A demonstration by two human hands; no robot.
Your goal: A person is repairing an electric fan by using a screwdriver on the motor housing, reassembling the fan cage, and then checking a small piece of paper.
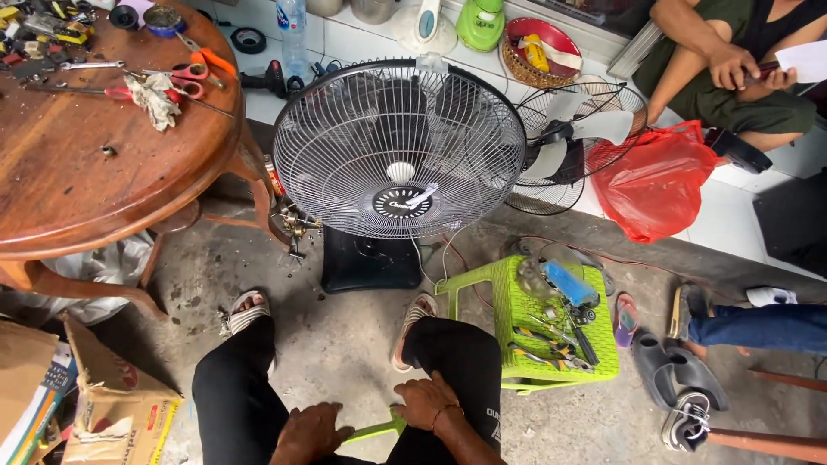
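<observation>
I sit with black trousers and sandals, facing a standing fan (399,151) with a grey wire grille and a black base (369,261) on the concrete floor. My left hand (310,433) rests at the edge of the green seat (375,428) between my knees, fingers curled over it. My right hand (425,401) grips the same green seat edge next to my right thigh. Both hands are well short of the fan.
A green plastic stool (525,327) at my right carries pliers, screwdrivers and a blue part. A round wooden table (103,146) with tools stands left. Behind are a second fan (573,142), a red bag (659,181), a seated person (732,69), sandals and cardboard boxes (103,405).
</observation>
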